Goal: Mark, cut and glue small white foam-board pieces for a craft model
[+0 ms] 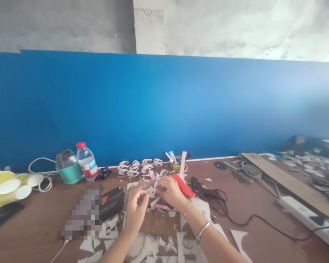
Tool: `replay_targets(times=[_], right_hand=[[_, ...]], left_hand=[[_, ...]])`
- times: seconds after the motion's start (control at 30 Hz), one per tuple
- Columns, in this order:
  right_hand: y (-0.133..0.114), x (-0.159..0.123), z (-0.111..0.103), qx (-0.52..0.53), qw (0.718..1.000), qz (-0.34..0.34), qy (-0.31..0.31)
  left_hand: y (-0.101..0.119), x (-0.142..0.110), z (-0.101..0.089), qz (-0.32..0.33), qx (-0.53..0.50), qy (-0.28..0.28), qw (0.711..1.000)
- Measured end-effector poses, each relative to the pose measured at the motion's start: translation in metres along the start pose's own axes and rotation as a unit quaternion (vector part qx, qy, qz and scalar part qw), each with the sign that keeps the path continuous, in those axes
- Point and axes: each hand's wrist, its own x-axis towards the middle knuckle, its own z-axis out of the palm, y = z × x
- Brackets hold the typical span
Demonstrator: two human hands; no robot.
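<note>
Over the middle of the table, my left hand (137, 207) pinches the left side of a small white cut piece (151, 192). The fingers of my right hand (170, 191) close on its other side; a bracelet and a bangle are on that wrist. Just below the hands lies a pink-purple pen-like stick (161, 207) among white scraps. An orange-red curved object (184, 185) lies right beside my right hand. Behind the hands, several white eye-shaped pieces (132, 173) with dark centres stand in rows.
White offcuts (145, 248) cover the near table. At left stand a water bottle (87, 162), a green-and-grey device (68, 168) and yellow paper rolls (5, 186). At right are a black glue gun (203, 188) with its cord, a power strip (307, 219) and a long board (287, 182).
</note>
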Motion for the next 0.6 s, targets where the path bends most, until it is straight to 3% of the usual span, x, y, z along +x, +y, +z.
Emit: replay_targets(times=[0.3, 0.43, 0.5, 0.6], right_hand=[[-0.005, -0.014, -0.014, -0.066, 0.997, -0.02, -0.032], [0.001, -0.021, -0.032, -0.098, 0.994, -0.009, -0.037], [0.011, -0.025, -0.048, -0.162, 0.986, 0.047, -0.017], [0.034, -0.036, -0.073, -0.286, 0.94, 0.182, -0.023]], left_hand=[[0.001, 0.003, 0.0, -0.004, 0.042, -0.054, 0.998], [-0.001, 0.002, 0.001, 0.002, 0.054, -0.056, 0.997], [0.0, 0.001, 0.001, 0.0, 0.052, -0.055, 0.997], [0.0, 0.001, 0.001, 0.008, 0.049, -0.038, 0.998]])
